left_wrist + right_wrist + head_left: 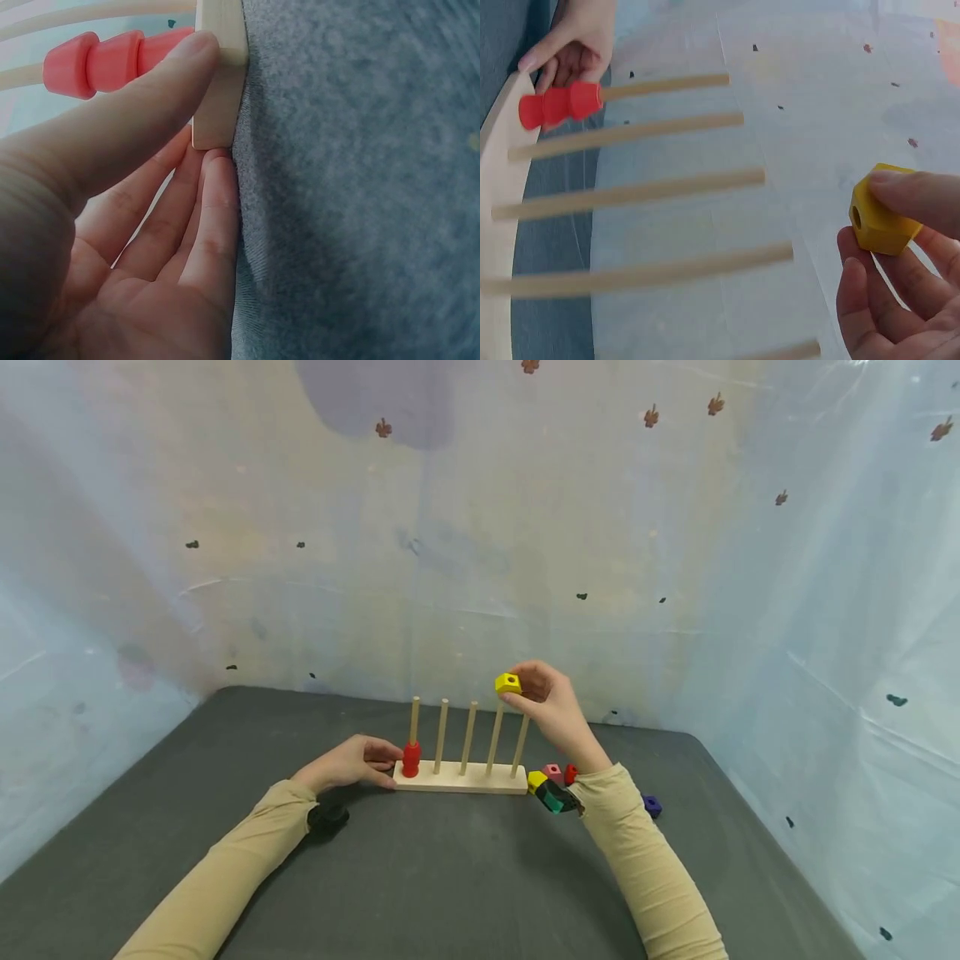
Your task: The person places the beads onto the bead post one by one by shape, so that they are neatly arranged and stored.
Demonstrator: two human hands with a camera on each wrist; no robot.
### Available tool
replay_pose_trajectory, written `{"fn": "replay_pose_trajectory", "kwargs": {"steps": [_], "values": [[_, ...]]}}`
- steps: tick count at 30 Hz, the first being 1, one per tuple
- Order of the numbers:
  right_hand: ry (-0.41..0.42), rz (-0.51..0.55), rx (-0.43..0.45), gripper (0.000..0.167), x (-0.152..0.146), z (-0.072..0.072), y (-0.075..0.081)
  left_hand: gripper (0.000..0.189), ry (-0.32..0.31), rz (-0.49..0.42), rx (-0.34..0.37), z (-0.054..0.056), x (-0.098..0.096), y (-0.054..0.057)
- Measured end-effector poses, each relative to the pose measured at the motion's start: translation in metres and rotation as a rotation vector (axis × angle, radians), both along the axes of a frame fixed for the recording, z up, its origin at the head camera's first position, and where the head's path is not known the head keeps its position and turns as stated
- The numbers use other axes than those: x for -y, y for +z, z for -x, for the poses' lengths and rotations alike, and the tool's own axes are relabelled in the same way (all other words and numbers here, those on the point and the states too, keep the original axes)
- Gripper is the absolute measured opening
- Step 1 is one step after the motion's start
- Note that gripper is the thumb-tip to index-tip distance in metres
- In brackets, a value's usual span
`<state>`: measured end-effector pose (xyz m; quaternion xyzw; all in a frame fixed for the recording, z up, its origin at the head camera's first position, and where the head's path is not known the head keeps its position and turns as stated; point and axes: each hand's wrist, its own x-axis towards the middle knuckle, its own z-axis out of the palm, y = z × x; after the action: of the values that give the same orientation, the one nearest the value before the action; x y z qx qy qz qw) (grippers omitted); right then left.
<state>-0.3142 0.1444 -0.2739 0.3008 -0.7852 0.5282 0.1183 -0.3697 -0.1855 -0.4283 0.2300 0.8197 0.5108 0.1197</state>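
Observation:
My right hand (551,697) pinches a yellow hexagonal bead (885,214) with a round hole through it, thumb on one side and fingers on the other. In the head view the bead is up at the top of the fourth peg from the left. A pale wooden peg stand (461,779) has several upright pegs in a row. Three red beads (116,64) are stacked on its leftmost peg. My left hand (352,762) holds the stand's left end, with the thumb on the front edge and fingertips against the end of the base.
Beside the stand's right end lie loose beads: a yellow one (536,780), a pink one (552,772), a red one (571,773) and a green one (553,802), partly behind the right wrist. A dark blue bead (652,807) lies farther right on the grey table (450,877).

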Motion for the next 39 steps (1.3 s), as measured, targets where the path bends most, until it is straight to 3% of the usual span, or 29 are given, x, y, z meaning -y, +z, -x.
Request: {"fn": "replay_pose_trajectory", "kwargs": {"steps": [12,21,29,39], "values": [[0.105,0.021,-0.031,0.032,0.05,0.001,-0.01,0.058,-0.04,-0.007,-0.001,-0.003,0.0,0.003],[0.115,0.031,-0.1,0.032,0.069,0.002,-0.018,0.06,-0.005,-0.007,0.021,-0.004,-0.001,0.003],[0.087,0.017,-0.08,0.033,0.077,0.005,-0.028,0.06,-0.036,-0.015,0.011,-0.004,0.0,0.002],[0.019,0.053,-0.023,0.034,0.081,0.006,-0.036,0.058,-0.033,-0.006,0.007,-0.005,-0.001,0.004]]}}
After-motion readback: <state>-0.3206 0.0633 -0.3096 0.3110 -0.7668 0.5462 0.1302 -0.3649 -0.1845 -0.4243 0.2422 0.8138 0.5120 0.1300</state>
